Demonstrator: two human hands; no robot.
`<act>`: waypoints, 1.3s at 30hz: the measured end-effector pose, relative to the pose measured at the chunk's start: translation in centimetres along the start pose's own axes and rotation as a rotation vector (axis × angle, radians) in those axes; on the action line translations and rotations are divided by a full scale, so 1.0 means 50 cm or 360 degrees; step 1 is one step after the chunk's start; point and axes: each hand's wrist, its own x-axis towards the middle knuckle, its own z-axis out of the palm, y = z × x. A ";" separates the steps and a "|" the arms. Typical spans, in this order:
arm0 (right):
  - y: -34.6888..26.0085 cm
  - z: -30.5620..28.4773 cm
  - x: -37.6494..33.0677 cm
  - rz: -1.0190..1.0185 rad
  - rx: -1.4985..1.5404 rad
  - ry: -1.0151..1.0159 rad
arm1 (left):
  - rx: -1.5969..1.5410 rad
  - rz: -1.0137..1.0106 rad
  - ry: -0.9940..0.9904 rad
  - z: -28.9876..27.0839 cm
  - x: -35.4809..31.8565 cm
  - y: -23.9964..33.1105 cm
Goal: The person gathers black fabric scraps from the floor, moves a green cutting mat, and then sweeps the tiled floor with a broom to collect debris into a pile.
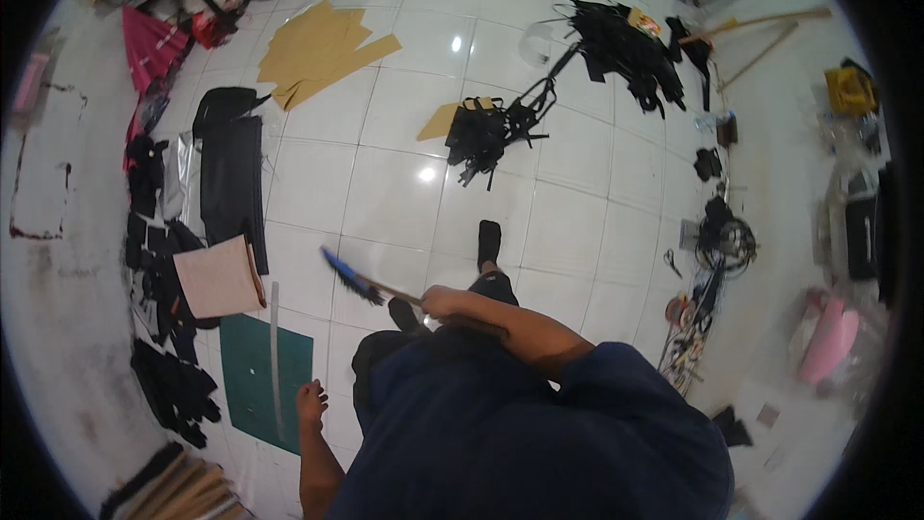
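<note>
My right hand (445, 302) is closed around the wooden handle of a broom (346, 274). Its blue head with dark bristles points to the left, above the white tiles in front of my feet. My left hand (311, 403) hangs at my side, fingers loosely curled and slightly apart, with nothing visible in it. Nearest to that hand is a green cutting mat (252, 366) on the floor, with a long metal ruler (276, 347) lying across it. Ahead of me lies a heap of black strips and scraps (478, 138), beside a tan piece (438, 123).
A larger black scrap pile (616, 43) lies far right; tan sheets (318, 48) lie far left. Black rolled material (231, 173) and a pale pink folded sheet (219, 277) line the left side. A coiled cable (727, 243) and clutter run along the right wall.
</note>
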 end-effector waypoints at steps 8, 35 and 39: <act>0.315 -0.353 -0.521 0.1135 0.1076 -0.0026 | 0.0070 -0.0197 -0.0135 0.273 -0.124 0.045; 0.115 -0.293 -0.645 0.1648 0.1532 0.1237 | -0.0268 -0.0184 -0.0227 0.398 -0.259 -0.123; -0.114 -0.216 -0.556 0.1300 0.2030 0.0828 | -0.0144 -0.0021 -0.0199 0.284 -0.184 -0.223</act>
